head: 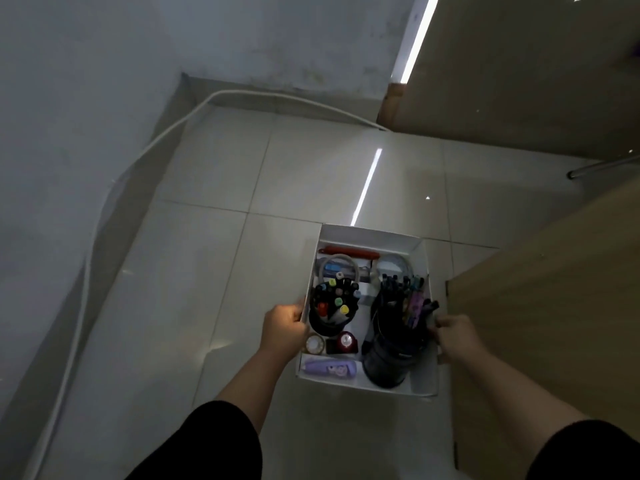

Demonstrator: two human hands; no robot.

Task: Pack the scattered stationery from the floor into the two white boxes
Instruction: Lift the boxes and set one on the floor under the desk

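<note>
A white box [367, 233] full of stationery is held above the tiled floor. My left hand [282, 329] grips its left wall and my right hand [455, 336] grips its right wall. Inside stand a black pen cup [332, 306] with coloured markers and a larger black mesh cup [391, 355] with dark pens. A red pen case [349, 252] lies along the far wall, a purple case [329, 368] at the near left, with a tape roll [314, 344] and a dark red item [346, 342] beside it. Only one white box is in view.
A white cable [114, 188] runs along the grey wall at the left and back. Wooden furniture panels [540, 306] stand right of the box, another [502, 81] at the back right with a metal leg [602, 168]. Bare floor tiles [214, 271] lie left of the box.
</note>
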